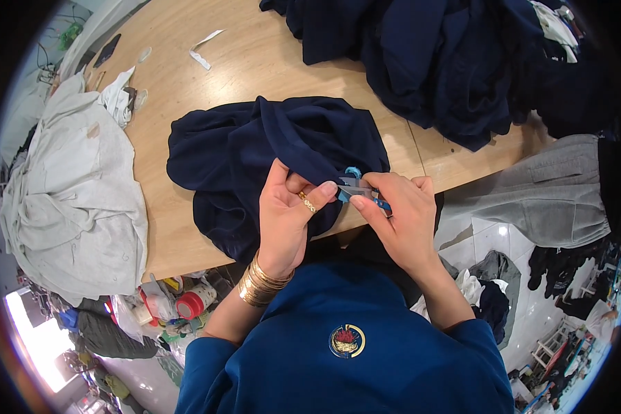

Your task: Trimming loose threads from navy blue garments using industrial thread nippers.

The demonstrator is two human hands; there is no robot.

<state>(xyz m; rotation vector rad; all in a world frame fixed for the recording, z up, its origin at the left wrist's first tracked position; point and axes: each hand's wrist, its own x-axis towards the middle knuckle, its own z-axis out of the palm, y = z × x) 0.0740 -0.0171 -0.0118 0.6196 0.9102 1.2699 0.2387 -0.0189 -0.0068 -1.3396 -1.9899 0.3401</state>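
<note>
A navy blue garment (228,148) lies bunched on the wooden table in front of me. My left hand (288,214) pinches a folded edge of it between thumb and fingers; rings and gold bangles show on that arm. Closed around small thread snips (356,190) with a blue handle is my right hand (405,217). The metal blades point left and meet the cloth edge right by my left fingertips. A light-blue bit (352,171) shows just beyond the blades; I cannot tell what it is.
More navy garments (428,69) are heaped at the far right of the table (179,228). Light grey cloth (83,200) hangs over its left end. A white scrap (201,56) and a dark phone (107,50) lie farther back. Grey trousers (541,190) are at the right.
</note>
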